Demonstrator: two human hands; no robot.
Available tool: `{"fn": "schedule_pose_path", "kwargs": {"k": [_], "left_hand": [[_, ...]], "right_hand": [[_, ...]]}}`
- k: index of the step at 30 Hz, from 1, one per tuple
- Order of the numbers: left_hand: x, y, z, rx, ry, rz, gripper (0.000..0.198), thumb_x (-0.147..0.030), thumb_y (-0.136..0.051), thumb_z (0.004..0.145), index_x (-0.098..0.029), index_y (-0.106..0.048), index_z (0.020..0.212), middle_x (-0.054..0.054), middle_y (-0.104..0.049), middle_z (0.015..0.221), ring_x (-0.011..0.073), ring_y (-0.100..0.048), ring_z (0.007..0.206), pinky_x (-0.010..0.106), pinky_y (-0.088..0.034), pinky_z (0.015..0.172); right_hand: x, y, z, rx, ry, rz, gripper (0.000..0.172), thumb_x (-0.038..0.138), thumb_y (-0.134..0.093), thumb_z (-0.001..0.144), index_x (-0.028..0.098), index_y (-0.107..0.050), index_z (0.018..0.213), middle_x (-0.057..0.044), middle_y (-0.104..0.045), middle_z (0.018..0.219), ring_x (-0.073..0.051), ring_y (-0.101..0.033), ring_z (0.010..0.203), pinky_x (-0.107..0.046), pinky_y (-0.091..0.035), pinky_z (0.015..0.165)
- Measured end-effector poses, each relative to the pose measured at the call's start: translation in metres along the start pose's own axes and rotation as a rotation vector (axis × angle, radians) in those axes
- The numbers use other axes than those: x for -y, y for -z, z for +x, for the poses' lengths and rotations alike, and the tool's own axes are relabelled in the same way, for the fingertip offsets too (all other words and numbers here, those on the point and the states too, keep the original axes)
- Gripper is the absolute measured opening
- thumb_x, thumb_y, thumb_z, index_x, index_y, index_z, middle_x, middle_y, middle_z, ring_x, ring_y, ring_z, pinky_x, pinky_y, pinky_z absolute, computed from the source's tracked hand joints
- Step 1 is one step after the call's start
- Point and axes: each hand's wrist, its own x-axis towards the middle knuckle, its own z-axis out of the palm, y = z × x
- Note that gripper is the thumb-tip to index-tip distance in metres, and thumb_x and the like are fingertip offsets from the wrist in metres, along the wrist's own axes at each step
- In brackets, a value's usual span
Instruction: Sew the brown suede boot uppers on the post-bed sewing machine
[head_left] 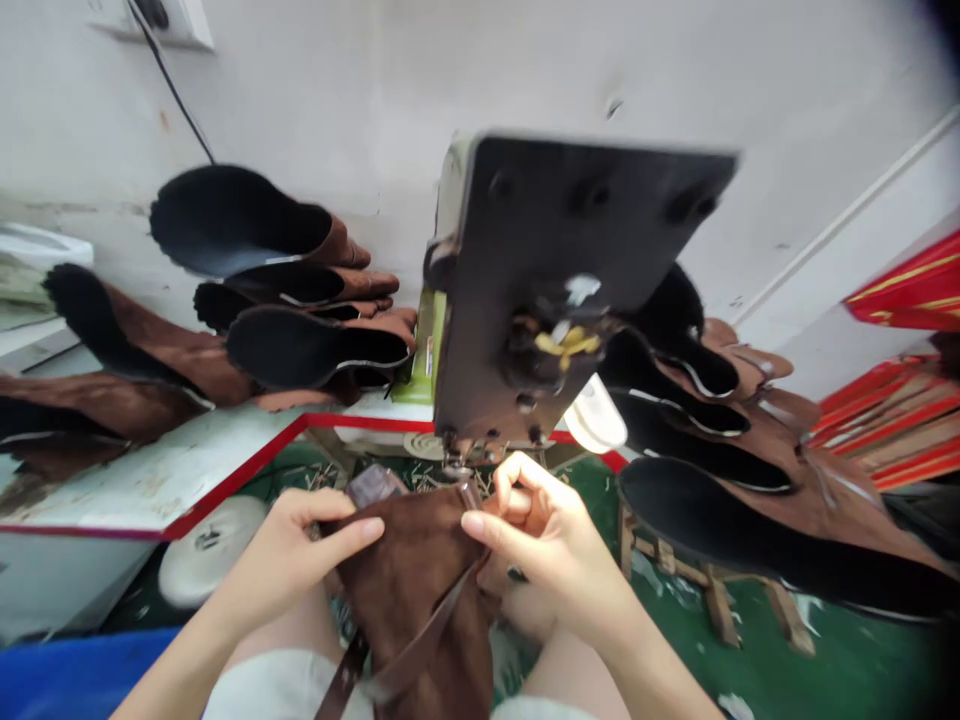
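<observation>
Here, we lose the lower end of the brown piece (409,565) past the bottom edge, and blur keeps us from making out the small parts under the machine head (585,220). We see the left hand (304,545) pinching the piece's upper left corner, its fingers mostly hidden behind; the right hand (551,530), fingers curled, grips the upper right corner, above the lap.

Left hand (304,545), right hand (551,535), both pinching brown material (409,575)
</observation>
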Motion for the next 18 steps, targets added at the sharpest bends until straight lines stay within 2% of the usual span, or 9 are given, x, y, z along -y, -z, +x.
{"fn": "schedule_pose_path", "kwargs": {"k": [2,4,7,10,12,13,15,16,18], "left_hand": [[-0.006,-0.013,0.001,-0.02,-0.029,-0.008,0.04,-0.037,-0.069,0.088,-0.018,-0.061,0.053,-0.003,-0.057,0.054,0.0124,-0.046,0.052,0.025,-0.034,0.051],[-0.01,-0.031,0.005,-0.014,-0.04,-0.004,0.041,-0.036,-0.072,0.088,-0.018,-0.06,0.054,-0.004,-0.055,0.053,0.0127,-0.045,0.056,0.026,-0.034,0.055],[-0.008,-0.056,0.01,-0.002,-0.1,-0.019,0.037,-0.033,-0.077,0.086,-0.02,-0.063,0.055,-0.003,-0.059,0.057,0.0156,-0.051,0.064,0.029,-0.04,0.068],[0.006,-0.072,0.0,-0.11,-0.152,-0.074,0.008,-0.026,-0.066,0.094,-0.022,-0.074,0.095,0.004,-0.072,0.099,0.0226,-0.061,0.1,0.034,-0.042,0.099],[0.02,-0.082,-0.016,-0.142,-0.152,-0.125,0.023,-0.014,-0.053,0.096,-0.021,-0.065,0.114,0.008,-0.065,0.119,0.0239,-0.056,0.118,0.038,-0.038,0.109],[0.027,-0.087,-0.025,-0.086,-0.153,-0.155,0.029,-0.009,-0.052,0.091,-0.021,-0.063,0.115,0.008,-0.064,0.119,0.0234,-0.056,0.117,0.037,-0.04,0.108],[0.04,-0.102,-0.039,0.115,-0.149,-0.216,0.045,-0.004,-0.058,0.081,-0.022,-0.062,0.122,0.008,-0.063,0.125,0.0238,-0.058,0.12,0.036,-0.043,0.108],[0.045,-0.111,-0.042,0.206,-0.14,-0.244,0.051,-0.005,-0.06,0.08,-0.023,-0.06,0.127,0.009,-0.062,0.131,0.025,-0.056,0.126,0.037,-0.042,0.111],[0.052,-0.13,-0.039,0.317,-0.104,-0.302,0.046,-0.014,-0.062,0.087,-0.022,-0.057,0.132,0.013,-0.053,0.147,0.0279,-0.044,0.141,0.042,-0.034,0.12]], "right_hand": [[-0.02,0.007,-0.001,0.004,-0.042,0.068,0.033,0.029,-0.086,0.083,0.021,-0.054,0.086,0.008,-0.057,0.068,-0.006,-0.048,0.06,-0.016,-0.037,0.058],[-0.049,0.015,-0.002,0.028,-0.17,0.231,0.033,0.027,-0.089,0.078,0.021,-0.065,0.1,0.001,-0.072,0.084,-0.012,-0.064,0.074,-0.021,-0.05,0.068],[-0.096,0.028,-0.008,-0.018,-0.325,0.476,0.034,0.035,-0.093,0.071,0.019,-0.075,0.095,-0.005,-0.079,0.087,-0.02,-0.073,0.08,-0.031,-0.059,0.077],[-0.128,0.042,-0.017,-0.167,-0.301,0.557,0.04,0.05,-0.094,0.065,0.025,-0.078,0.092,-0.001,-0.083,0.089,-0.025,-0.077,0.089,-0.038,-0.061,0.089],[-0.14,0.054,-0.023,-0.251,-0.285,0.593,0.042,0.053,-0.092,0.066,0.025,-0.079,0.094,-0.001,-0.084,0.094,-0.027,-0.078,0.096,-0.043,-0.06,0.096],[-0.144,0.06,-0.026,-0.283,-0.282,0.607,0.041,0.053,-0.091,0.068,0.024,-0.079,0.094,-0.002,-0.084,0.095,-0.028,-0.078,0.098,-0.045,-0.059,0.099],[-0.15,0.073,-0.03,-0.337,-0.273,0.627,0.035,0.052,-0.087,0.072,0.024,-0.08,0.093,-0.003,-0.084,0.096,-0.029,-0.078,0.101,-0.047,-0.058,0.101],[-0.153,0.079,-0.032,-0.36,-0.265,0.632,0.032,0.05,-0.085,0.075,0.024,-0.079,0.092,-0.003,-0.084,0.097,-0.028,-0.077,0.102,-0.046,-0.058,0.102],[-0.157,0.09,-0.037,-0.393,-0.25,0.628,0.026,0.047,-0.082,0.079,0.024,-0.079,0.091,-0.003,-0.084,0.096,-0.027,-0.077,0.104,-0.044,-0.058,0.102]]}}
